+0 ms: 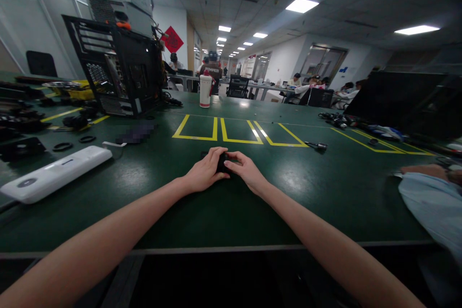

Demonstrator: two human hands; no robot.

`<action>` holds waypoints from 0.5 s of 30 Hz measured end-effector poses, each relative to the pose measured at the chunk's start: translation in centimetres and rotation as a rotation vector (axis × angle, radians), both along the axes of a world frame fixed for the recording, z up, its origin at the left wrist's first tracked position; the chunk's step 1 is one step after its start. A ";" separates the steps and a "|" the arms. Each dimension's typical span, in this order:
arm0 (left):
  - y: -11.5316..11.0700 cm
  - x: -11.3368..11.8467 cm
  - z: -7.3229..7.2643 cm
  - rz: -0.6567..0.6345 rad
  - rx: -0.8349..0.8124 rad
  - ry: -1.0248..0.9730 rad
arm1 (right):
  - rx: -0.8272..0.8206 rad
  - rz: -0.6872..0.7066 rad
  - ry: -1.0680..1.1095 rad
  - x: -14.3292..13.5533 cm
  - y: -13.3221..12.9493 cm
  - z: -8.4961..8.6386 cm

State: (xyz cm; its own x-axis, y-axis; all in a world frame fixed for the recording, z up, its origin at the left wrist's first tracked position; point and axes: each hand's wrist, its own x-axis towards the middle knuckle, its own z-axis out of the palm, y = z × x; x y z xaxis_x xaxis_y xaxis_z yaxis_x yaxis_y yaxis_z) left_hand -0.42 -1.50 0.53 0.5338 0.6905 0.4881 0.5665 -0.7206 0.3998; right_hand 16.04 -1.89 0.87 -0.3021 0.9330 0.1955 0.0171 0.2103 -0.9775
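Note:
Both my hands meet over the green table (238, 221), near its middle. Between them is a small black object (221, 163), mostly covered by fingers, so its kind does not show. My left hand (207, 171) curls around its left side, thumb toward me. From the right, my right hand (245, 168) pinches it between thumb and fingers. Just beyond my hands, yellow tape (241, 141) marks several open-topped boxes on the tabletop. A short black item with a metal tip (317, 146) lies by the right-hand box.
On the left stand an open black computer case (119, 67) with metal units stacked on it and a white power strip (57, 173). A white bottle (205, 90) stands behind the tape. At right are a large black panel (407, 101) and another person's sleeve (429, 202).

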 end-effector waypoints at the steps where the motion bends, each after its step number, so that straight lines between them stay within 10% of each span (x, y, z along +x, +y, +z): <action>1: 0.0 0.0 0.0 -0.002 -0.001 0.000 | 0.010 0.016 0.015 0.0 -0.1 0.1; 15: 0.1 0.0 -0.1 0.005 -0.010 0.009 | -0.032 -0.004 -0.006 0.0 -0.1 0.2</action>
State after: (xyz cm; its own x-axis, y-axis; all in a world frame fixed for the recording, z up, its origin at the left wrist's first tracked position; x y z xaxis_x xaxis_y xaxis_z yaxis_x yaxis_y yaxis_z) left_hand -0.41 -1.40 0.42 0.5349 0.6980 0.4762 0.5734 -0.7138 0.4021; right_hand 16.08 -1.94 1.09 -0.2993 0.9400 0.1640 0.0239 0.1792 -0.9835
